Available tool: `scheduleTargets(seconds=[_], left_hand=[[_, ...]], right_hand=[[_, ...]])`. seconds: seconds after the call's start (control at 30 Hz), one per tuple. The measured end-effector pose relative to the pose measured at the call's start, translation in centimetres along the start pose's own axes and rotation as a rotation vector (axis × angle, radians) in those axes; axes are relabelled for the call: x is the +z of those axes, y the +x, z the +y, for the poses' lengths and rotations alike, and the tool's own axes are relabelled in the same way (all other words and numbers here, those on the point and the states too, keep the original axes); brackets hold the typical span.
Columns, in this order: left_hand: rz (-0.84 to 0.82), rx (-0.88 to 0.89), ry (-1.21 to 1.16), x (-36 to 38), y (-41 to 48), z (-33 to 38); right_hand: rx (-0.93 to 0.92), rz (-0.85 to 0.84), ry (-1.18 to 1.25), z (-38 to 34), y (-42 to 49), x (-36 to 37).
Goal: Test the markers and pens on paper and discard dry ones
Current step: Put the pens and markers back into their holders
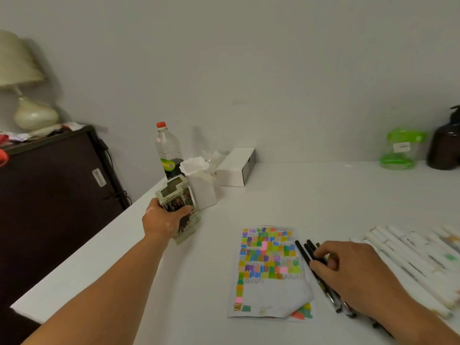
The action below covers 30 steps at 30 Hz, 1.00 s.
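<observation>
Left hand (163,220), left of centre: fingers wrapped round patterned box (177,195). Right hand (348,267), lower right: curled round black pens (305,250) beside swatched paper (270,265). White markers (410,255), right edge, on counter (298,190).

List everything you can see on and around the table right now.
paper: one, white with coloured swatches, centre of the table.
pens: several, black, right of the paper.
markers: many, white, table's far right.
patterned box: one, pale green, table's left edge.
white holder: one, behind the patterned box.
white box: one, right of the white holder.
bottle: one, clear, red cap, back left.
jar: one, clear, green lid, back right.
jug: one, dark brown, far right.
lamp: one, cream, on the cabinet at left.
left hand: grips the patterned box.
right hand: grips the pens.
</observation>
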<state>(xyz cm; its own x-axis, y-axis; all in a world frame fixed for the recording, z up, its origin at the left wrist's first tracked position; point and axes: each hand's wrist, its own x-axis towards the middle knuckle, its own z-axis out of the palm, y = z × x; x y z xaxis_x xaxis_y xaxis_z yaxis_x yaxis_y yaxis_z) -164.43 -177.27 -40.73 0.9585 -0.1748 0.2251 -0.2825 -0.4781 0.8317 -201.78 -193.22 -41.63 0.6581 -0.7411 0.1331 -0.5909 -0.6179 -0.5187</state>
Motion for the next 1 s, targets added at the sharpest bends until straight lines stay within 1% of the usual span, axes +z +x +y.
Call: scheduleTargets(seconds=[0.1, 0.17, 0.27, 0.37, 0.47, 0.57, 0.67, 0.8, 1.0], left_hand=[[-0.013, 0.059, -0.037, -0.8, -1.5, 0.5], [-0.053, 0.116, -0.094, -1.3, -3.3, 1.3], [-0.157, 0.176, -0.199, -1.3, -6.8, 3.1], [-0.296, 0.251, -0.274, -0.4, -10.8, 4.7], [-0.382, 0.326, -0.287, 1.2, -13.9, 5.4], [-0.414, 0.346, -0.314, 2.8, -15.6, 5.5], [-0.413, 0.387, -0.325, 3.9, -15.9, 5.1], [-0.371, 0.451, -0.313, 4.8, -15.9, 4.5], [-0.347, 0.453, -0.372, 5.7, -16.0, 3.6]], right_hand=[[0.012, 0.003, 0.03, 0.2, 0.1, -0.2], [0.033, 0.021, 0.076, 0.5, 0.2, -0.6], [0.069, 0.095, 0.127, 1.0, 0.5, -1.5], [0.092, 0.179, 0.165, 1.4, 0.7, -2.5], [0.122, 0.203, 0.17, 1.5, 0.7, -3.3], [0.145, 0.191, 0.16, 1.5, 0.6, -3.9], [0.159, 0.085, 0.077, 1.2, 0.1, -4.9], [0.186, -0.077, -0.15, 0.7, -1.1, -5.0], [0.21, -0.087, -0.406, -1.0, -2.2, -2.1]])
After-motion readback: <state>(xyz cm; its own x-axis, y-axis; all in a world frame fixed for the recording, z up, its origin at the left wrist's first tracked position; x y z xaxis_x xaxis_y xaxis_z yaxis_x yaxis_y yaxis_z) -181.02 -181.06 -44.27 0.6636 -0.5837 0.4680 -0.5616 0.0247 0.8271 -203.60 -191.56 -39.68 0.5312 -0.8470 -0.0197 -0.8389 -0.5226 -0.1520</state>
